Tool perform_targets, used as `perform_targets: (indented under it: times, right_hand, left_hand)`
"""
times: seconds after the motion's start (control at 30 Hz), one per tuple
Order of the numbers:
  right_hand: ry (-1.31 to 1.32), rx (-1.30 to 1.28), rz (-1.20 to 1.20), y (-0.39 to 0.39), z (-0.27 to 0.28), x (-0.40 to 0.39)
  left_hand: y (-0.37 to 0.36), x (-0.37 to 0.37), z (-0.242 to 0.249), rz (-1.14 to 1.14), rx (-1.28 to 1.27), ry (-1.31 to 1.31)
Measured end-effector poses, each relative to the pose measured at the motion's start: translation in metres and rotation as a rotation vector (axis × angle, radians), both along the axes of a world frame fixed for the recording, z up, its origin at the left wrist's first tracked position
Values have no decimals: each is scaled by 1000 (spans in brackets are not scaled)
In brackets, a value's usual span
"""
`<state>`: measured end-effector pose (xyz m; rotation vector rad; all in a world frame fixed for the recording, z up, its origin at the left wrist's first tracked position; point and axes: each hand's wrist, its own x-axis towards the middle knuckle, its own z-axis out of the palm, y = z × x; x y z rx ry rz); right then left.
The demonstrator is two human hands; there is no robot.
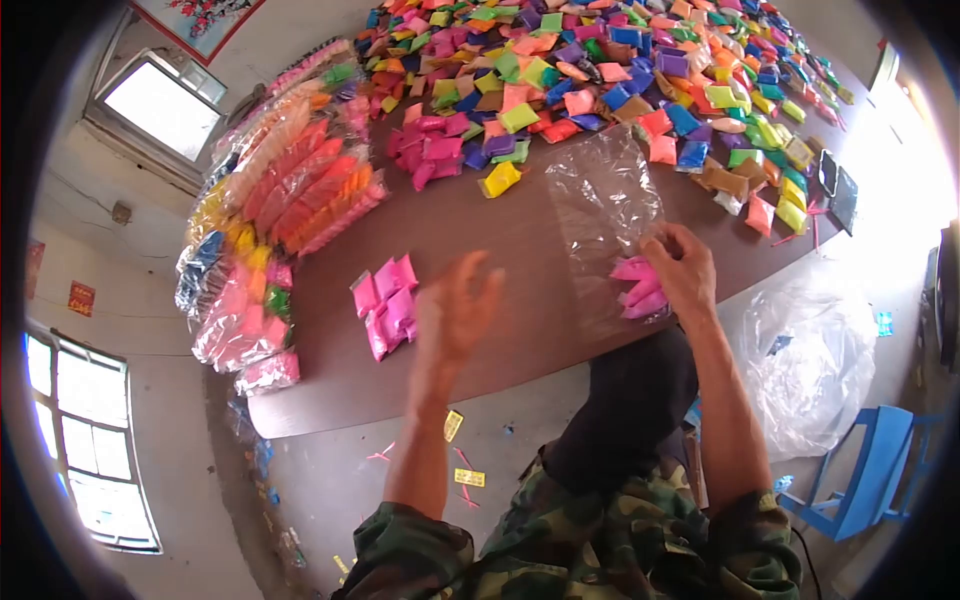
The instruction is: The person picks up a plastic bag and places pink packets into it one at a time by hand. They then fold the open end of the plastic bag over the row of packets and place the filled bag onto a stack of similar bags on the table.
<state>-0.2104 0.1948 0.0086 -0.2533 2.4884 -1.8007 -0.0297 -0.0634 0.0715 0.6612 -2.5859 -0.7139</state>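
A clear plastic bag lies stretched out on the brown table, with several pink packets in its near end. My right hand is over that end, thumb and fingers pinched on the bag film beside the packets. To the left, my left hand hovers above the table, slightly blurred, its fingers curved and apart with nothing between them. Just left of it a small group of loose pink packets rests on the table.
A large heap of small colourful packets covers the table's far side. Filled clear bags are stacked along the left edge. A phone lies at the far right. Beside the table are a big clear plastic sack and a blue stool.
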Motion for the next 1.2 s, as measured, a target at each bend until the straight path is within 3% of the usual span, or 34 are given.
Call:
perform_targets:
  times: [0.07,0.13,0.23,0.33,0.53,0.63,0.73,0.83,0.93,1.03,1.2]
  right_hand:
    - [-10,43,-8,1,9,3]
    - [-13,35,-10,1,10,5]
    - [-31,29,3,2,12,6]
    - [-28,19,-2,3,16,8]
    - [-23,-11,2,3,15,8]
    - [-25,-37,1,3,14,9]
    - [-25,-32,1,4,11,7]
    - [-27,-25,0,4,12,7]
    - [-35,-40,-3,4,9,7]
    - [-50,-44,6,5,11,7]
    - [-60,-49,10,6,14,8]
  left_hand:
    - [-46,33,-1,34,-399,174]
    - [-63,61,17,176,-434,-29]
    - [-90,89,1,236,-321,-138]
    - [-84,90,-8,240,-172,-85]
    - [-73,81,-14,9,-155,33]
    - [-65,77,-5,150,-42,-121]
    - [-63,76,-2,114,52,12]
    - [-81,81,-16,95,32,-39]
    - [-95,84,-25,-4,-239,9]
    - [-95,81,-6,104,-36,-314]
    - [-100,75,-6,-25,-13,-243]
